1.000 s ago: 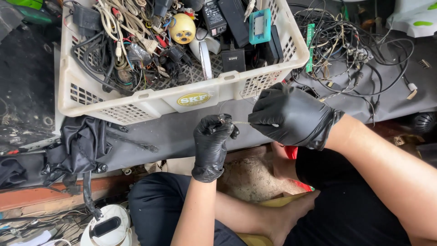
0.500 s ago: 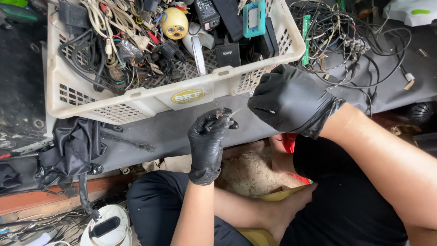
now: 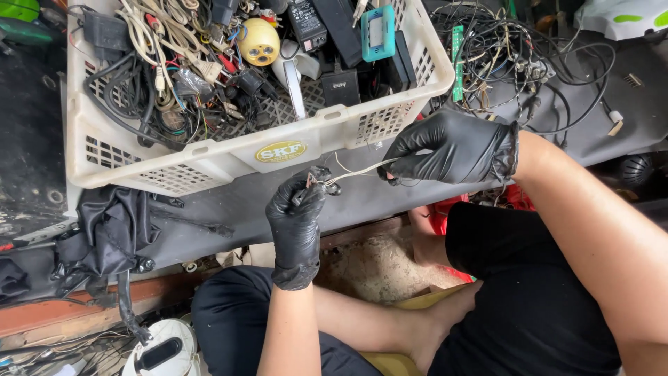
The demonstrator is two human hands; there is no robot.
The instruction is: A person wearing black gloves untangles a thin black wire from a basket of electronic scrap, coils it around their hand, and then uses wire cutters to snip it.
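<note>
Both my hands wear black gloves and work just in front of a white plastic crate (image 3: 209, 157). My left hand (image 3: 298, 212) pinches a small dark part at one end of a thin pale wire (image 3: 355, 170). My right hand (image 3: 452, 146) grips the other end of that wire, and the wire runs stretched between the two hands. The crate is packed with cables, black adapters, a yellow round plug piece (image 3: 259, 42) and a teal-framed device (image 3: 379, 31).
A tangle of black wires with a green circuit strip (image 3: 529, 56) lies on the grey surface right of the crate. Crumpled black fabric with straps (image 3: 111, 233) sits at the left. A white round object (image 3: 160, 351) is at the bottom left. My knees are below.
My right hand has pulled away to the right, so a length of pale wire now shows between the hands. The view has shifted slightly left.
</note>
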